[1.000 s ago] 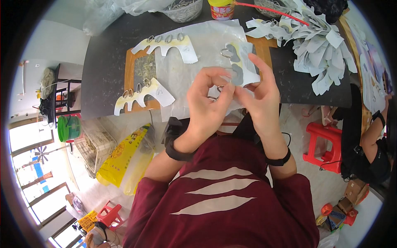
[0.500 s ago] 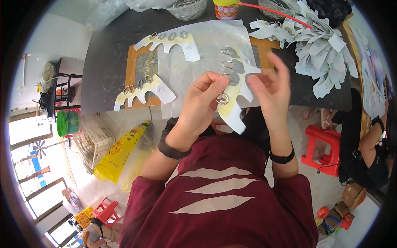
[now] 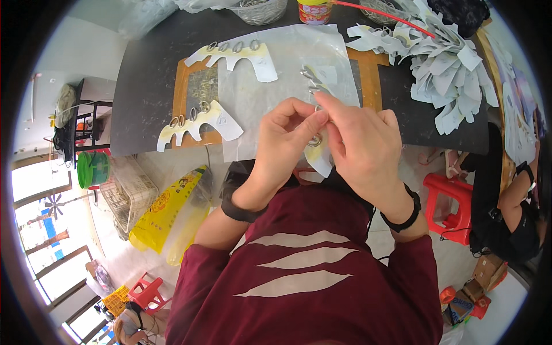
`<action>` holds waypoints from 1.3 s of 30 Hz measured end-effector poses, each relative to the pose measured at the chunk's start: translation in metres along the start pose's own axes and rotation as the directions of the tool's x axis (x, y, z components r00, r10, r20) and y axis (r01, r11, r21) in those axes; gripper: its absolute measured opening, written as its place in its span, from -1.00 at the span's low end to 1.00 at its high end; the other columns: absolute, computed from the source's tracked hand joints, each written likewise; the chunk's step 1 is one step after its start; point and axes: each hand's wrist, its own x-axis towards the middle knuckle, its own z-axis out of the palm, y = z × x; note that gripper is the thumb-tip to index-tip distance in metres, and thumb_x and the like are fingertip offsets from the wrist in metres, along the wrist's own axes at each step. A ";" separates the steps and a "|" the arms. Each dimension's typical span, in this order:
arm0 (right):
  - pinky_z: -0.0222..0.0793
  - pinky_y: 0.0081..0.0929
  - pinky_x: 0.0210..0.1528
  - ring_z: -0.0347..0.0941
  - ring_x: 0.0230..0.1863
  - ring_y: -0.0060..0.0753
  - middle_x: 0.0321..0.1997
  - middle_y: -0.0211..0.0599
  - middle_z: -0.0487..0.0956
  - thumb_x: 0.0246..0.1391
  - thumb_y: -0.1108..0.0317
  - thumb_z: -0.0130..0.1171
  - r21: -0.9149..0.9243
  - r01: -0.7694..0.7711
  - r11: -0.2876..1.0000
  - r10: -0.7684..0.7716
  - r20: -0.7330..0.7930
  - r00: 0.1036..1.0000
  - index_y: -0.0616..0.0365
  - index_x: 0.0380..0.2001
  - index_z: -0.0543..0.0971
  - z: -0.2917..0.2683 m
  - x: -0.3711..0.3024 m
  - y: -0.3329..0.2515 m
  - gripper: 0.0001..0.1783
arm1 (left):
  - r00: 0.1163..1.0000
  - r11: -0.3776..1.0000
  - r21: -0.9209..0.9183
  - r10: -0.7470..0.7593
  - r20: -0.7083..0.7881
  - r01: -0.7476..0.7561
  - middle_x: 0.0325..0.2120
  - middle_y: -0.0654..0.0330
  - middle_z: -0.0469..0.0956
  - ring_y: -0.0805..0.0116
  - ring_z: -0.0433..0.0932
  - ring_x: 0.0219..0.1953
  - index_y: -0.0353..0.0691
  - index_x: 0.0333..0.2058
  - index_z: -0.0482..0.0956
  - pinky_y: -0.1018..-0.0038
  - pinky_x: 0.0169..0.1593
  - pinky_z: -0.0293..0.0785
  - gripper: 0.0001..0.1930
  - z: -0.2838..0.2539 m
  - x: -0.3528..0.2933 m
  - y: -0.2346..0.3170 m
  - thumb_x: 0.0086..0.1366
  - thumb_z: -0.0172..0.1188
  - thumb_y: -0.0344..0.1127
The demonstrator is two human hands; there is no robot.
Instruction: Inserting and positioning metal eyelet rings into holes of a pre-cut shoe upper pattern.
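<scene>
The pale scalloped piece (image 3: 318,159) lies between curled hands (image 3: 284,144), left pinching it, right's hold unclear.

The right hand (image 3: 365,144) moves the most. Half a second ago it is blurred, fingers spread, at the right side of the pale, curved strip (image 3: 318,159) on the near edge of the desk (image 3: 146,75). Now it is sharp, turned leftward, its fingers curled in and its fingertips meeting those of the left hand (image 3: 284,149) by a metal ring (image 3: 318,107). The back of the right hand now covers much of the strip, whose broad face shows half a second ago. Compared with one second ago, the strip's lower end, then hidden, comes into sight beyond the desk's near edge.
</scene>
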 end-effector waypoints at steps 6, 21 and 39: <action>-0.06 -0.54 -0.52 0.28 -0.65 -0.62 -0.57 -0.59 0.47 -0.27 0.62 0.20 -0.012 -0.015 1.000 0.015 0.058 0.998 0.05 -0.09 0.48 -0.003 0.000 0.000 -0.46 | 1.000 1.000 -0.011 -0.021 -0.017 0.021 -0.53 0.30 0.50 0.62 0.42 -0.48 -0.30 -0.42 0.48 0.68 -0.38 0.34 -0.91 -0.003 0.000 -0.004 0.18 0.16 -0.41; -0.09 -0.53 -0.49 0.26 -0.66 -0.66 -0.55 -0.62 0.50 -0.26 0.63 0.21 0.035 -0.021 0.999 0.021 0.017 1.000 0.05 -0.04 0.46 0.004 -0.001 0.001 -0.41 | 0.999 1.000 -0.015 -0.011 -0.043 0.011 -0.53 0.30 0.51 0.63 0.43 -0.47 -0.31 -0.43 0.48 0.68 -0.39 0.32 -0.89 -0.003 0.000 -0.002 0.18 0.18 -0.39; 0.30 -0.58 -0.45 0.41 -0.54 -0.48 -0.47 -0.35 0.47 -0.17 0.53 0.22 0.542 -0.454 0.707 0.337 0.307 0.890 0.17 -0.37 0.49 -0.001 0.005 0.011 -0.79 | 1.000 0.993 0.119 0.000 -0.014 0.001 -0.53 0.33 0.50 0.65 0.38 -0.47 -0.29 -0.39 0.49 0.67 -0.40 0.31 -0.91 -0.006 0.000 -0.002 0.17 0.18 -0.40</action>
